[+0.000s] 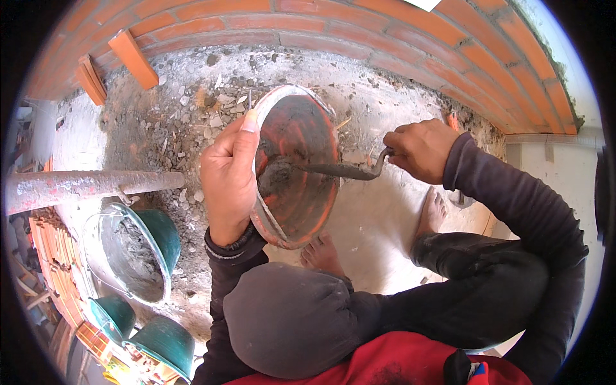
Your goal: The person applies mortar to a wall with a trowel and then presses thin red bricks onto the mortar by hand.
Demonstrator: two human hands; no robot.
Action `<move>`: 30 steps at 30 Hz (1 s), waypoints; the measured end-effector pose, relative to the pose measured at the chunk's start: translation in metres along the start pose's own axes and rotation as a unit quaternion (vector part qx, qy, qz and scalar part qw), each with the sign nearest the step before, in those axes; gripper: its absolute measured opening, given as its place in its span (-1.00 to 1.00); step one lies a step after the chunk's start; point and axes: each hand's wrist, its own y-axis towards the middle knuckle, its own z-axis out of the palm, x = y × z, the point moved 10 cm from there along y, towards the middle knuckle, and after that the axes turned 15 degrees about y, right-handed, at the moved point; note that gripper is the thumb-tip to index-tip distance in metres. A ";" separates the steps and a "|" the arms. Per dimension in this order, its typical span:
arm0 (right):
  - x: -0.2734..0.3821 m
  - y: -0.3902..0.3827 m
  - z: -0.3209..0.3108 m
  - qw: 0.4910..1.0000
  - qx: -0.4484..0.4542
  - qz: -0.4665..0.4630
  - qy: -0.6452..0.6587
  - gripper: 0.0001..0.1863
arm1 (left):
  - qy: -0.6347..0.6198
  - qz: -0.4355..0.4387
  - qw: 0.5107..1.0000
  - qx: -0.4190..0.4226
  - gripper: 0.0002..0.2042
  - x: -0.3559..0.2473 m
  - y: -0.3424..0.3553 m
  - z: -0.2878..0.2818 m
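Note:
My left hand (232, 170) grips the left rim of a round orange-red bowl (308, 212), thumb over the edge, and holds it tilted on its side. Grey mortar (277, 173) smears the inside and sits in a small lump near the bottom. On the right, my right hand (423, 149) is closed round the handle end of a trowel (343, 170). The trowel's blade reaches into the bowl, its tip at the mortar lump. Most of the trowel's handle is hidden by my fingers.
A brick wall (308, 24) runs along the far side, with two loose bricks (133, 59) leaning on it. Rubble (186, 96) covers the floor before it. At left are a pole (96, 187), a green bucket with mortar (163, 240), more green buckets (165, 343) and stacked bricks (54, 263).

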 end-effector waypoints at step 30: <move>0.057 0.049 -0.011 0.976 -0.024 -0.130 -0.175 -0.80 | 0.032 0.021 0.999 -0.039 -0.69 -0.002 -0.003 -0.019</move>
